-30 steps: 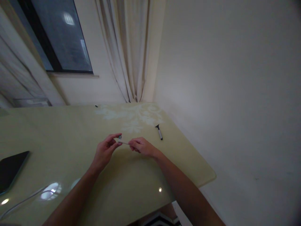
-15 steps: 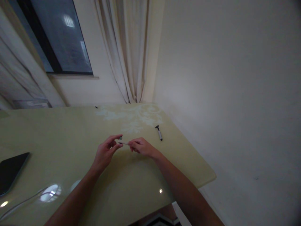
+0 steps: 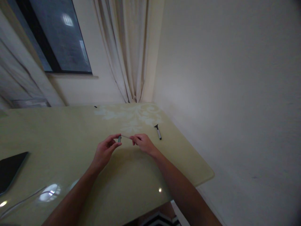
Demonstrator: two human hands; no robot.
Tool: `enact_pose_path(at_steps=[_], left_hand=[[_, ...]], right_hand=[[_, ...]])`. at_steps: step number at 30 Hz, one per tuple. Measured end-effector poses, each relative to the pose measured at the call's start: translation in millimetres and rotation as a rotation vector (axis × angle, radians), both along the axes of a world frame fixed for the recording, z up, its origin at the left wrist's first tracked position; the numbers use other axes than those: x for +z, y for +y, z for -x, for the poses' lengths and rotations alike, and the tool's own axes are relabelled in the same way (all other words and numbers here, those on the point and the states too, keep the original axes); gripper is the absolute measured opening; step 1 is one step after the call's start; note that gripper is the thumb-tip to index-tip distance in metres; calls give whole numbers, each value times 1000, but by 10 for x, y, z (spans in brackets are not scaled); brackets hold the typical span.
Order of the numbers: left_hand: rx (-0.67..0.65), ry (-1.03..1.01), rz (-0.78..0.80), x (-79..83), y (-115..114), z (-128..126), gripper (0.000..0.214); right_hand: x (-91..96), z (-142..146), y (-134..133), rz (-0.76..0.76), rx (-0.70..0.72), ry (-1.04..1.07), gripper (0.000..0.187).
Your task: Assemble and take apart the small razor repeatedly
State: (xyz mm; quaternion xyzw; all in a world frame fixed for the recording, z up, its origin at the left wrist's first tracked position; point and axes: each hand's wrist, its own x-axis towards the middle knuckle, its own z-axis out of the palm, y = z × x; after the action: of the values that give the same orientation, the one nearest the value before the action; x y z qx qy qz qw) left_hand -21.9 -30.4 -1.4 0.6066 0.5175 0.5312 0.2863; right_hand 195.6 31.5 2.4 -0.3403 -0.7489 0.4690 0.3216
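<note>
My left hand (image 3: 103,152) pinches a small green-and-dark strip (image 3: 119,139) upright between thumb and fingertips; it looks like a razor cartridge, though too small to be sure. A thin pale stick (image 3: 126,137) reaches leftward from the closed fingers of my right hand (image 3: 144,144). Its far tip is at the upper end of the strip; whether they touch I cannot tell. Both hands are held above the table. Beyond my right hand, a razor (image 3: 158,132) with a grey-and-black handle lies on the tabletop, its head pointing away from me.
The glossy pale-green table (image 3: 185,166) has a rounded corner at the right, beside the wall. At the left edge lies a dark flat device (image 3: 13,169), with a pale cable (image 3: 22,201) nearer me. A tiny black piece (image 3: 95,106) rests by the far edge.
The stick's tip has risen from the lower end of the strip to its upper end, uncovering the strip. My right hand has moved slightly up and right.
</note>
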Motion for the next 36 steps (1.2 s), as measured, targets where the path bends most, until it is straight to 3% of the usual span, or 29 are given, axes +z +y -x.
enact_pose_path(at_steps=[2,5,8,12,15,19,22,26,29,32,36], left_hand=[[4,-10,13,4,-1,3,44],[-5,-18,28,7,1,5,46],[-1,-32,44,11,1,-3,46],[6,-100,74,22,-2,-21,49],[10,-133,89,13,5,-20,51],[16,-124,96,-20,20,-6,53],[21,-116,108,-41,26,-4,53],[4,-142,107,-49,25,-10,54],[5,-155,114,-47,24,-13,54],[5,-157,117,-43,26,-12,55],[28,-152,120,-42,27,-13,55]], right_hand=[[-7,-8,8,-9,-40,16,61],[-19,-17,15,77,70,6,61],[-27,-13,13,39,-14,36,59],[-26,10,0,91,39,46,59],[-18,37,-22,69,-64,81,61],[-12,55,-42,138,32,60,61],[-20,45,-31,98,-45,76,60],[-26,27,-14,169,60,62,60],[-17,26,-18,116,-33,79,61],[-12,31,-25,142,45,51,61],[-26,34,-15,75,-46,55,61]])
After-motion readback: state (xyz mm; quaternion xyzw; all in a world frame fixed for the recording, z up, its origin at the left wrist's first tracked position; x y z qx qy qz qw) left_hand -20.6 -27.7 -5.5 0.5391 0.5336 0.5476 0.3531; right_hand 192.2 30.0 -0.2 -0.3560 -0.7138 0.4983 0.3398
